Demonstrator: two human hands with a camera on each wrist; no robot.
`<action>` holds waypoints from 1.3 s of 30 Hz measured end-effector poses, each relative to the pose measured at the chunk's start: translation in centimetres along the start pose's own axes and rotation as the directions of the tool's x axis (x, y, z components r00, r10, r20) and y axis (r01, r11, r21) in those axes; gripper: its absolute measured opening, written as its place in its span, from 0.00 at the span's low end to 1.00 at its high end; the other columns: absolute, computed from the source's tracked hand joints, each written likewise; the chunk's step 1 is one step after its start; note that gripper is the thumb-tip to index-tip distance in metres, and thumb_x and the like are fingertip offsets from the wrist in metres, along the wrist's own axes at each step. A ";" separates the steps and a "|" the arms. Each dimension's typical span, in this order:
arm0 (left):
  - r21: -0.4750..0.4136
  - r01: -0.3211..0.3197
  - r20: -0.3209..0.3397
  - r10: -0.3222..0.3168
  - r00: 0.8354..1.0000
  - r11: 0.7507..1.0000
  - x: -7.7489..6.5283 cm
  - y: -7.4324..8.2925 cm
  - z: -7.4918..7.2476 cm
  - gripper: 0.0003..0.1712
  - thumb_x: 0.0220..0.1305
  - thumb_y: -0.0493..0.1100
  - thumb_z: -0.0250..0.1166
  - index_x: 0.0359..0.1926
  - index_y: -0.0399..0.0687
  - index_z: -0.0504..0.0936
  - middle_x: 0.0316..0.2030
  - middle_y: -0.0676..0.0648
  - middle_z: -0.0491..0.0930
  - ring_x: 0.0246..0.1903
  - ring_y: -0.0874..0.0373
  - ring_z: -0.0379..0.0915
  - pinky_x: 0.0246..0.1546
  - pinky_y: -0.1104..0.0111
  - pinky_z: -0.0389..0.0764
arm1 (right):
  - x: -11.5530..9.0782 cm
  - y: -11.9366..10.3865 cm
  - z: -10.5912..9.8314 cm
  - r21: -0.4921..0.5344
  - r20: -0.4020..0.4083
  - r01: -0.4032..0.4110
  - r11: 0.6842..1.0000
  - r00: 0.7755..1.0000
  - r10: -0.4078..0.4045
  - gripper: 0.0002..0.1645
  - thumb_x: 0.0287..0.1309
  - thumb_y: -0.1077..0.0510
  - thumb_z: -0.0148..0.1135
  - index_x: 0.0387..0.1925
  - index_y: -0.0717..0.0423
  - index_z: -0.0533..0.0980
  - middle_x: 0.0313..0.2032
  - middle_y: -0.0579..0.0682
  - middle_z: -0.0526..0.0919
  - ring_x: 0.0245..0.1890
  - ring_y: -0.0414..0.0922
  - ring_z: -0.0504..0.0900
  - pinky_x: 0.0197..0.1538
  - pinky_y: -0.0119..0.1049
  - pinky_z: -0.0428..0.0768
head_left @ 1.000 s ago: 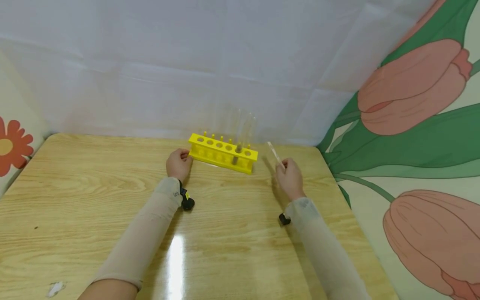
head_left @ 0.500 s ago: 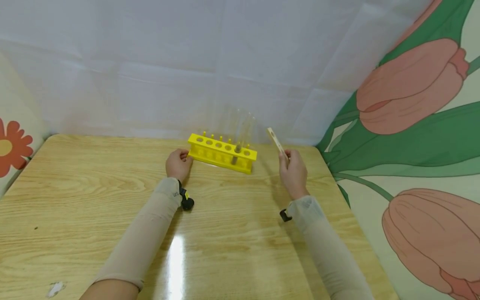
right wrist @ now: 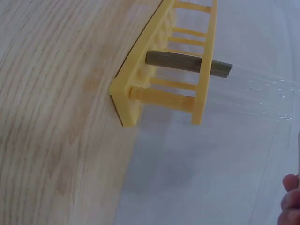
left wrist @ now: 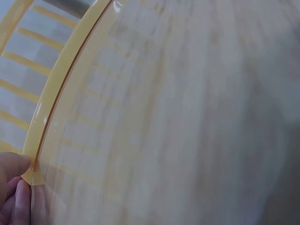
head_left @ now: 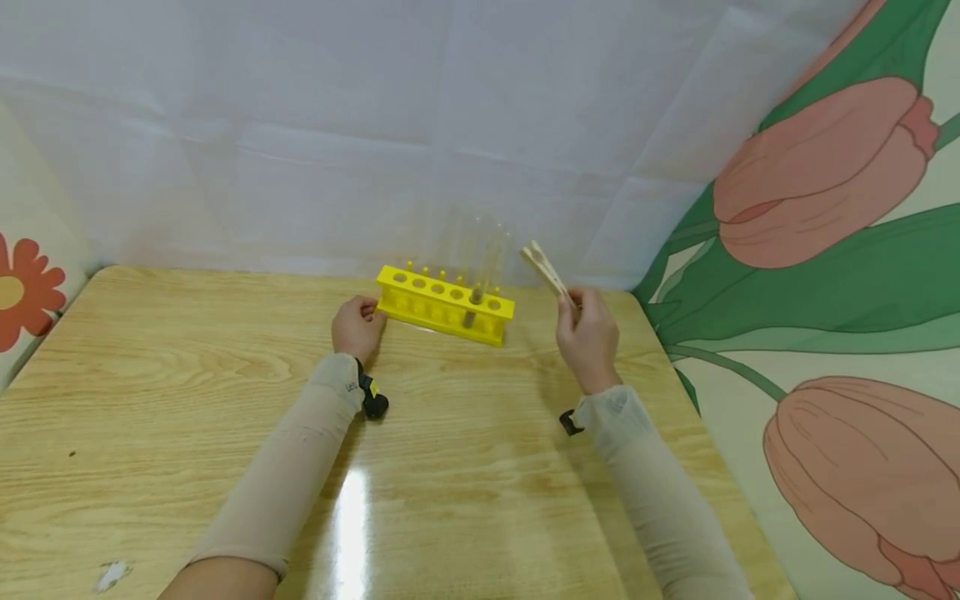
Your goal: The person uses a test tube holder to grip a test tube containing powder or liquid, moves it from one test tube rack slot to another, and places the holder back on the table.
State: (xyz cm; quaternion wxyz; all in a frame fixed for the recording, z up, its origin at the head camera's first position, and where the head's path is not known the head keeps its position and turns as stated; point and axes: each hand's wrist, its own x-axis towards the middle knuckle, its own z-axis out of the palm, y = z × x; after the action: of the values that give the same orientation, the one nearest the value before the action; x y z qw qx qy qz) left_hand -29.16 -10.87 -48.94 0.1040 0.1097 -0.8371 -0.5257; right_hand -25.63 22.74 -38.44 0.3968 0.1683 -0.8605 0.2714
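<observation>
A yellow test tube rack [head_left: 429, 289] stands at the back of the table. My left hand [head_left: 356, 329] grips its left end; in the left wrist view the thumb [left wrist: 16, 164] lies on the base corner. Dark liquid [right wrist: 173, 61] fills the bottom of a clear test tube [head_left: 491, 258] standing in the rack near its right end. The glass above is faint, and I cannot tell whether there is more than one tube. Right of the rack, my right hand [head_left: 588, 340] holds a wooden test tube clamp [head_left: 547, 269] above the table, its two arms spread apart at the tip.
The wood-grain table [head_left: 450, 467] extends in front of the rack. A white cloth [head_left: 300, 167] hangs close behind it. Along the right side is a wall covering with large tulips [head_left: 832, 175]. The rack has several holes without tubes towards its left end.
My right hand has risen slightly and turned the clamp, so its two arms now show apart and its tip points higher. The left hand and rack have stayed in place.
</observation>
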 end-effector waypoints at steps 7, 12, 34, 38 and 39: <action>-0.008 -0.005 0.009 0.005 1.000 1.000 0.0 -0.1 0.0 0.17 0.70 0.37 0.61 0.56 0.31 0.79 0.52 0.34 0.80 0.53 0.41 0.77 0.58 0.53 0.79 | 0.6 -0.7 -0.2 0.033 -0.017 0.026 0.999 1.000 -0.025 0.08 0.65 0.65 0.63 0.37 0.70 0.78 0.28 0.63 0.81 0.25 0.58 0.78 0.28 0.53 0.78; -0.001 -0.001 0.018 0.001 1.000 1.000 0.0 0.1 0.0 0.17 0.71 0.37 0.61 0.57 0.32 0.79 0.52 0.34 0.80 0.54 0.41 0.77 0.58 0.53 0.79 | 0.9 -0.9 -0.1 0.036 -0.022 0.054 0.998 0.998 -0.054 0.06 0.64 0.66 0.64 0.36 0.69 0.78 0.27 0.61 0.80 0.24 0.55 0.78 0.26 0.52 0.78; 0.025 0.005 -0.001 -0.005 1.000 1.000 0.1 0.0 -0.1 0.16 0.72 0.37 0.60 0.55 0.31 0.80 0.52 0.33 0.80 0.53 0.42 0.78 0.58 0.54 0.79 | 2.5 -2.6 0.9 0.002 0.019 0.178 0.984 0.984 -0.178 0.07 0.63 0.66 0.63 0.34 0.70 0.78 0.27 0.62 0.81 0.23 0.58 0.80 0.24 0.50 0.81; 0.019 0.013 0.001 -0.013 1.000 1.000 0.2 0.0 -0.1 0.15 0.72 0.37 0.60 0.55 0.32 0.80 0.52 0.34 0.80 0.53 0.42 0.78 0.58 0.54 0.79 | 2.7 -2.8 0.9 -0.011 0.044 0.183 0.983 0.982 -0.183 0.07 0.64 0.66 0.62 0.34 0.70 0.78 0.28 0.63 0.81 0.23 0.57 0.79 0.23 0.49 0.80; 0.020 0.011 0.002 -0.011 1.000 1.000 0.2 0.0 0.0 0.16 0.72 0.37 0.60 0.55 0.32 0.80 0.52 0.34 0.80 0.53 0.42 0.78 0.58 0.54 0.80 | 2.7 -2.9 0.9 -0.015 0.049 0.184 0.983 0.982 -0.183 0.07 0.64 0.66 0.62 0.34 0.70 0.78 0.28 0.62 0.81 0.23 0.57 0.79 0.23 0.48 0.80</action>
State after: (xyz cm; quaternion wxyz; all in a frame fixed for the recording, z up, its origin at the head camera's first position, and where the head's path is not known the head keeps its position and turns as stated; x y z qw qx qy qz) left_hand -29.36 -10.96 -48.88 0.0992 0.1149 -0.8418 -0.5180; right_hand -26.46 19.71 -35.85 0.4010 0.2494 -0.8533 0.2212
